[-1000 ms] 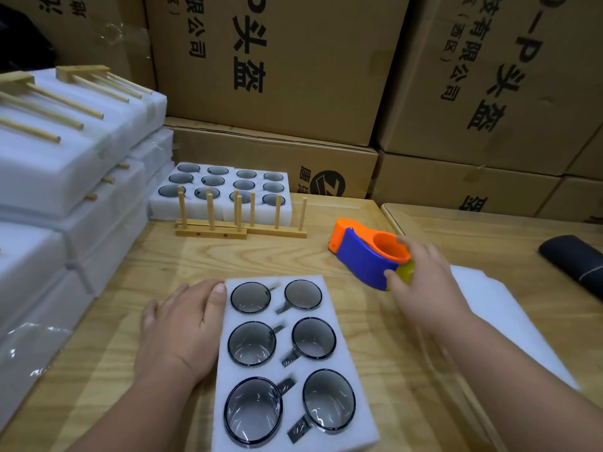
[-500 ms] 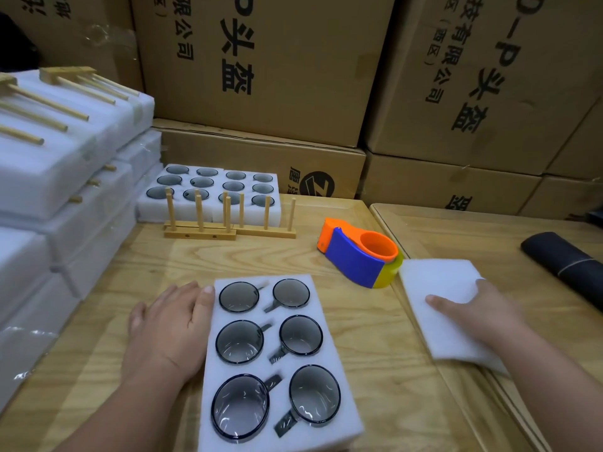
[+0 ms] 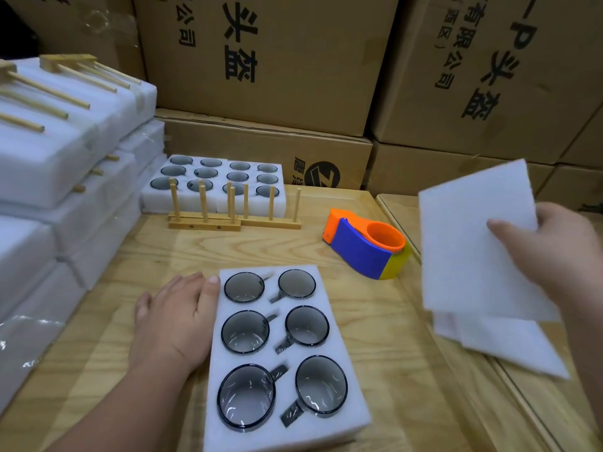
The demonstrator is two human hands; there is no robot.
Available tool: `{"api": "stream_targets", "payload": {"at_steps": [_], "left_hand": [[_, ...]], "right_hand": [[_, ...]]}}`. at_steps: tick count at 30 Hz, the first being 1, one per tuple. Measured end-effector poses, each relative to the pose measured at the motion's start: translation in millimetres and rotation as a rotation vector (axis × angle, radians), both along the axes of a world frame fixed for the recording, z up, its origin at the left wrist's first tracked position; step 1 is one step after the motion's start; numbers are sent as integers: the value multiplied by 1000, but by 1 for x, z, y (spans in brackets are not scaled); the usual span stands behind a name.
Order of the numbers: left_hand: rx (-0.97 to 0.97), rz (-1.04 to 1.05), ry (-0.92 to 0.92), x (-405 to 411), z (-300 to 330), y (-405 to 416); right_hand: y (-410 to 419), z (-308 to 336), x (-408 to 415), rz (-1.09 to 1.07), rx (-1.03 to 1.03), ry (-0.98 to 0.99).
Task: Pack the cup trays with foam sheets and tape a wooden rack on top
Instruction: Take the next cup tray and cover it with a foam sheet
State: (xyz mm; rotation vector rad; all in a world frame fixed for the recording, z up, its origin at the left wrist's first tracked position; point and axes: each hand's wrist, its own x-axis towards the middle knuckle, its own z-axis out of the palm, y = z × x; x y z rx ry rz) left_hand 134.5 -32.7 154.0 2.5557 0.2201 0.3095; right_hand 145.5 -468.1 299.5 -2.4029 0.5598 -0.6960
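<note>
the left hand [image 3: 176, 321] lay flat on the wooden table [image 3: 375, 321], fingers straight and close together, its thumb side touching the left edge of the near cup tray [image 3: 277, 350]. that white foam tray sat near the table's front edge, six dark glass cups set in its holes. the right hand [image 3: 554, 256] held a white foam sheet [image 3: 470, 243] lifted off the table at the right side, thumb curled over the sheet's near face and the other fingers hidden behind it. more foam sheets [image 3: 509, 347] lay beneath it at the right edge. a tape dispenser [image 3: 365, 249] stood between tray and sheet. two wooden racks [image 3: 228, 220] stood toward the back edge, in front of a second cup tray [image 3: 215, 177].
</note>
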Motion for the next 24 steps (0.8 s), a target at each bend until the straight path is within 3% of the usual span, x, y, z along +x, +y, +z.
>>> {"api": "stream_targets", "payload": {"at_steps": [4,7,10,13,16,19,24], "left_hand": [[-12,8,-15,0,0,-1],[-8,8,-15,0,0,-1],[-7,7,-22,1,-1,0],[1,9,-25,0,-1,-1],[4,8,-27,1,-1,0],[-2,11,-21,2,-1,0],[-3,16,-14,3,-2,1]], "right_hand": [[55,25,-6,171,277,-321],[108,29,-10,333,525,-390],[145,12,-7,461,687,-258],[167,-14,-4,569,788,41],[178,-27,3,626,780,234],[180,-32,10,632,760,267],[173,-39,19,581,912,237]]}}
